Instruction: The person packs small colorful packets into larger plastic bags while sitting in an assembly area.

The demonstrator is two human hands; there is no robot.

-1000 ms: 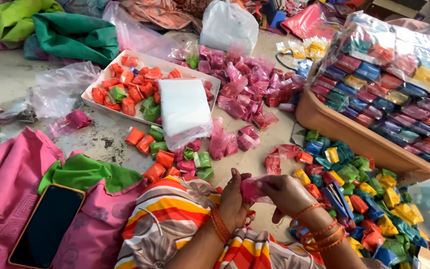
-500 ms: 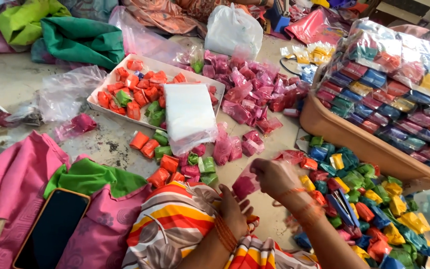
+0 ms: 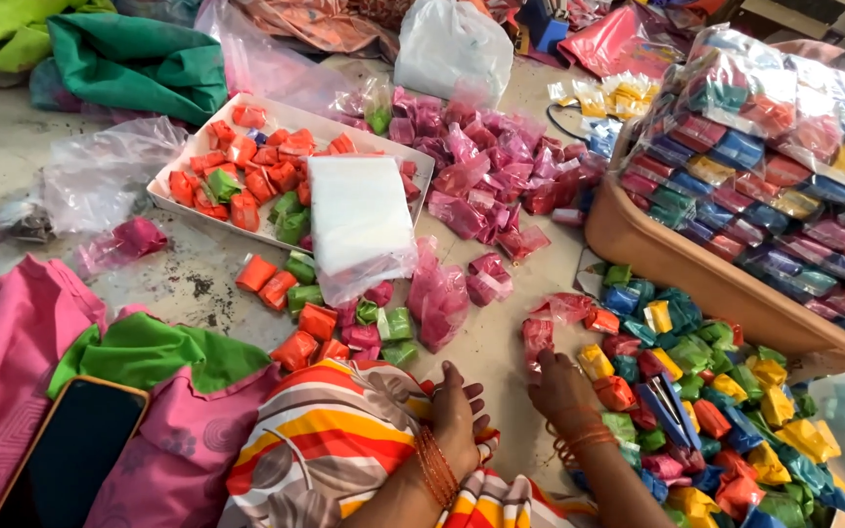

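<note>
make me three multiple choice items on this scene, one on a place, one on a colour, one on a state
1. Where does the white packet stack lie?
A. on the white tray's right end
B. in the brown tub
C. on the phone

2. What colour is the cloth just above the phone?
A. blue
B. green
C. black

3. How is the left hand?
A. gripping scissors
B. lifted high
C. resting flat, holding nothing

Answers: 1 A, it covers the tray's right end. 2 B, a green fold shows there. 3 C, its fingers lie spread on striped cloth.
</note>
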